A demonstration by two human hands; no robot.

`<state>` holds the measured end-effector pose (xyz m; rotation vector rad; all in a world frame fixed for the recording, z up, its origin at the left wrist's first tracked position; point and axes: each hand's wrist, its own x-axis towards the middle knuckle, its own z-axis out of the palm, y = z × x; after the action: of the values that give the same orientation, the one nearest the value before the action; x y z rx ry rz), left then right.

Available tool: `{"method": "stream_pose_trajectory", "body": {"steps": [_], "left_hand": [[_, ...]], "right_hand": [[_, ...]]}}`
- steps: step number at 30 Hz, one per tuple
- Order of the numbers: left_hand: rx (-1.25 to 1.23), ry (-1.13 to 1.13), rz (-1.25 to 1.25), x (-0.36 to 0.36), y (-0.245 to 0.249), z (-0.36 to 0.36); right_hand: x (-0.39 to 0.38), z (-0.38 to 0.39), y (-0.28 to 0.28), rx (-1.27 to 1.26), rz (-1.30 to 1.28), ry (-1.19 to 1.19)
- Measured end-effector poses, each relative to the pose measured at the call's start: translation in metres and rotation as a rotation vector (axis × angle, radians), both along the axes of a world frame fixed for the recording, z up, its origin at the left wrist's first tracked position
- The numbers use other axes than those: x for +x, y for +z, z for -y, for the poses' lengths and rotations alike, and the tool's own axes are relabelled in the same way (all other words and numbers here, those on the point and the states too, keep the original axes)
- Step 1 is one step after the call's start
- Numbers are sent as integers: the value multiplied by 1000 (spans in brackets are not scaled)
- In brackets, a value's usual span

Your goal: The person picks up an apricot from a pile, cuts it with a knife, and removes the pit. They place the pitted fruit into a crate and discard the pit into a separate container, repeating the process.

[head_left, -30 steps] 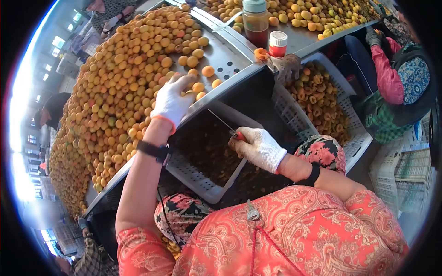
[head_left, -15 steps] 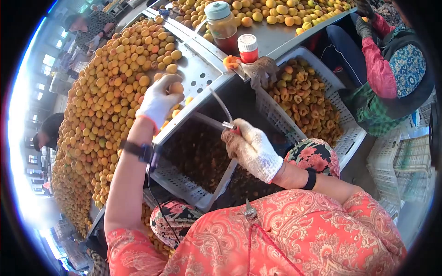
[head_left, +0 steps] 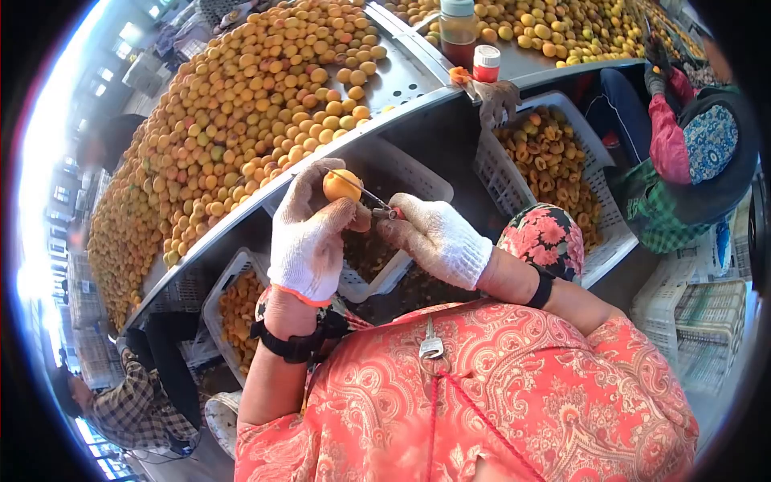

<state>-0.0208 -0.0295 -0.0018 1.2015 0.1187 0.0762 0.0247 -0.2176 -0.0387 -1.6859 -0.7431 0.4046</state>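
Observation:
My left hand (head_left: 312,233), in a white glove with stained fingers, holds an orange apricot (head_left: 342,185) between fingers and thumb. In my right hand (head_left: 438,237), also gloved, is a small knife (head_left: 372,195) with a red handle; its blade reaches the apricot's right side. Both hands are above a white crate (head_left: 385,277) with dark contents, partly hidden by them. Behind lies a heap of whole apricots (head_left: 265,96) on the metal table (head_left: 405,60).
A crate of halved apricots (head_left: 558,161) stands at the right, another (head_left: 241,313) at lower left. A jar (head_left: 458,32), a red white-lidded bottle (head_left: 486,64) and a spare glove (head_left: 498,100) are at the table corner. Co-workers sit at right (head_left: 683,153) and lower left (head_left: 136,402).
My left hand has come back from the heap toward the knife, bringing the apricot. The blade is now at the fruit. The view has shifted, showing the lower-left crate and co-worker.

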Motion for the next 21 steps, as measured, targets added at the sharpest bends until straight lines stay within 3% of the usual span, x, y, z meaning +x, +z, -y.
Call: {"method": "stream_pose_trajectory", "body": {"steps": [11, 21], "left_hand": [[142, 186, 65, -25, 12, -3], [63, 239, 81, -25, 11, -3]], "right_hand": [[-20, -17, 20, -35, 18, 35], [-24, -22, 21, -62, 28, 31]]}}
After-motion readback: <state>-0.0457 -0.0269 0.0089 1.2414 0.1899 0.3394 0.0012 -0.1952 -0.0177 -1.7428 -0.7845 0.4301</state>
